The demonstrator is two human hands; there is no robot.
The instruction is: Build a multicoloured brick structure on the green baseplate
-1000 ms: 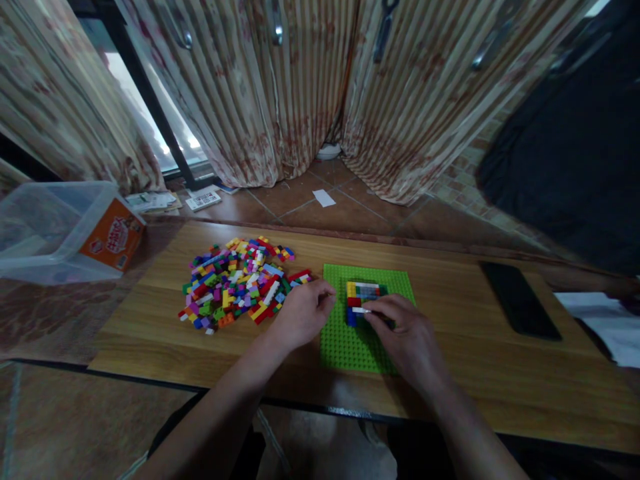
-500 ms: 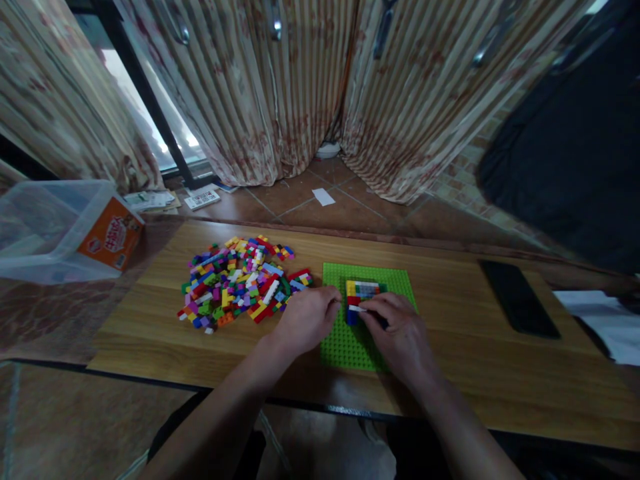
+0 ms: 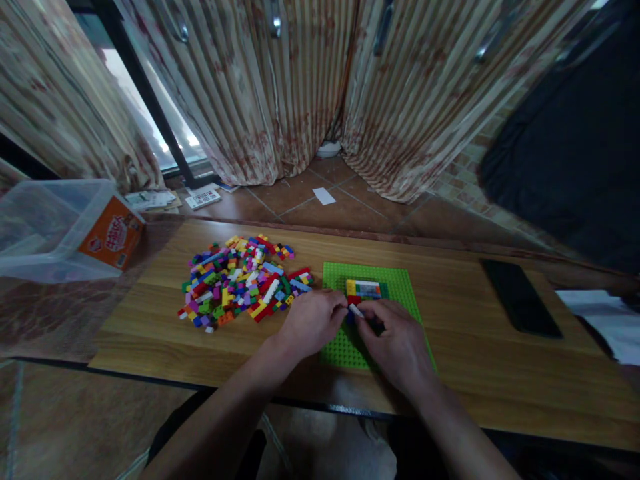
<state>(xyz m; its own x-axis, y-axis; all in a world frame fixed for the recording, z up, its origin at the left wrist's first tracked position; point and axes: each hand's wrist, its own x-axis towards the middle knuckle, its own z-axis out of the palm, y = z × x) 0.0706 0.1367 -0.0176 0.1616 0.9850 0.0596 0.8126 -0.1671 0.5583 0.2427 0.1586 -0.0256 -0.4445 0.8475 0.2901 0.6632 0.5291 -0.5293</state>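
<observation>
A green baseplate [image 3: 395,283] lies on the wooden table [image 3: 460,347], carrying a small block of stacked coloured bricks [image 3: 364,290]. My right hand [image 3: 395,340] rests over the plate's near half, fingers pinched on a thin white brick [image 3: 356,311] at the block's front edge. My left hand [image 3: 313,323] is curled at the plate's left edge, its fingertips touching the block's near left corner beside the white brick. A loose pile of coloured bricks [image 3: 240,283] spreads left of the plate.
A clear plastic tub [image 3: 55,227] with an orange label stands off the table's left end. A black phone [image 3: 517,297] lies flat at the right, white paper [image 3: 600,320] beyond it. Curtains hang behind, above a tiled floor.
Both hands have drawn together at the block's front left corner: the left slid right onto the plate edge, the right shifted left and nearer with the white brick.
</observation>
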